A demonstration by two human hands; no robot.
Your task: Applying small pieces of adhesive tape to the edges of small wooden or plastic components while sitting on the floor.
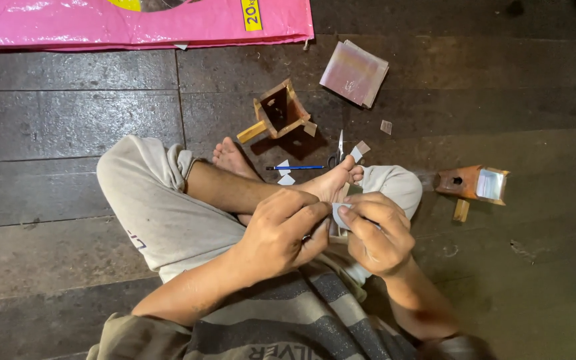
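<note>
person sitting cross-legged on a dark wood floor [68, 100], pov from the head cam looking down. both hands are together over the lap, just in front of a bare foot [333, 183]. left hand [281, 233] and right hand [376, 233] are both pinching the same small grey-white paper piece [339, 215], thumb + fingers pressed together on it from each side, so it sits right between the 2 hands. can't tell if it's folded or flat, too small and mostly covered by fingers.

stuff around: blue pen [296, 167] on the floor just past the feet w/ a couple of paper scraps [285, 179] next to it. scissors [337, 155] lying near the toes. further out there's a little open box [279, 112] made of brown cardboard w/ a stick poking out the side. to the right a 2nd brown box [471, 183] w/ a shiny front face. stack of shiny square sheets [354, 72] up top, and a pink sack [135, 23] along the top edge.
</note>
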